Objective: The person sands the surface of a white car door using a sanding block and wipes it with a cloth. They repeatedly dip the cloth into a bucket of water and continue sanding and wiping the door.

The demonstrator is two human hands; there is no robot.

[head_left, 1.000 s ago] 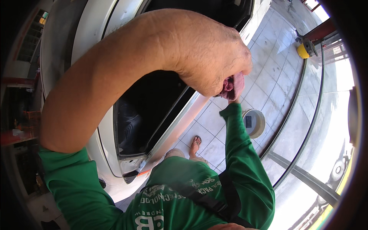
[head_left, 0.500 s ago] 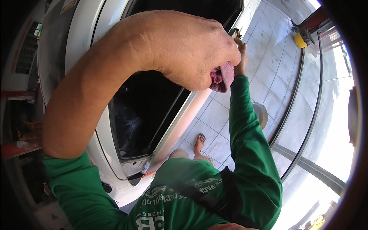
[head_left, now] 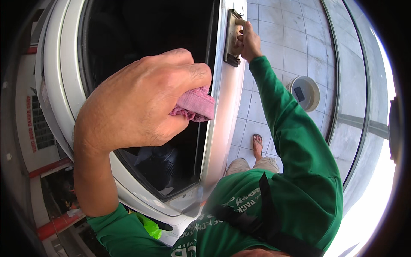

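Mostly hidden earlier, the sanding block [head_left: 232, 39] now shows fully against the white car door [head_left: 223, 115], gripped by the right hand [head_left: 251, 42]; the left hand [head_left: 137, 103] clutches a pink cloth [head_left: 197, 104].

Pale floor tiles [head_left: 291, 40] w/ dk grout; bright daylight [head_left: 370, 214] far R; white wall [head_left: 23, 103], gridded window [head_left: 44, 128] & red band [head_left: 55, 225] on L

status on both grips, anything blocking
Left grip holds pink cloth. Right grip holds sanding block at white car panel. No blockage seen; bucket stands clear.
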